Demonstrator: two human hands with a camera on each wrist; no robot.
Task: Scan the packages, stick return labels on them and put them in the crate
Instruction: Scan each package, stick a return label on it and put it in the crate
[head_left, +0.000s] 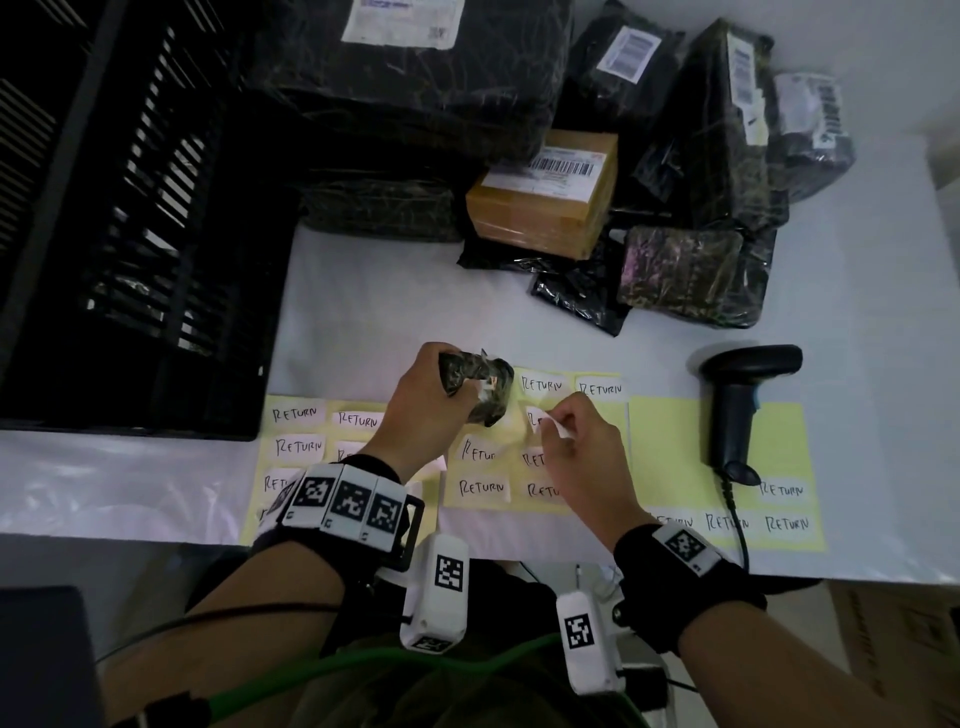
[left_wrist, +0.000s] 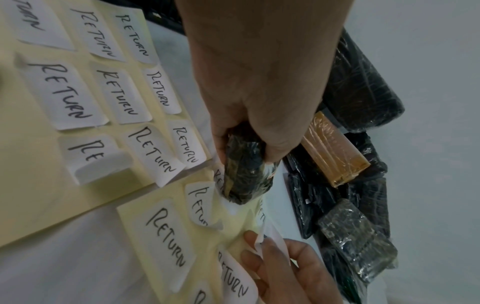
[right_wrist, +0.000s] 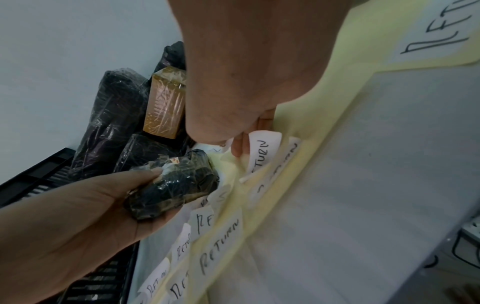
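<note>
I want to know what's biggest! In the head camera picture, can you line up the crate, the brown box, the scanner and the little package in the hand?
1. crate
2. brown box
3. scanner
4. little package

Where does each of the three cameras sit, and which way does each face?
Head: worn on the head, facing forward and down at the table, crate, scanner and package pile; both forearms, wristbands and hands show.
Left wrist: looks along the left hand at the small black package it grips; right hand's fingers show below.
Right wrist: looks along the right hand at the RETURN label it peels; left hand's palm shows.
Shared: all three show the small package, label sheets and the brown box.
</note>
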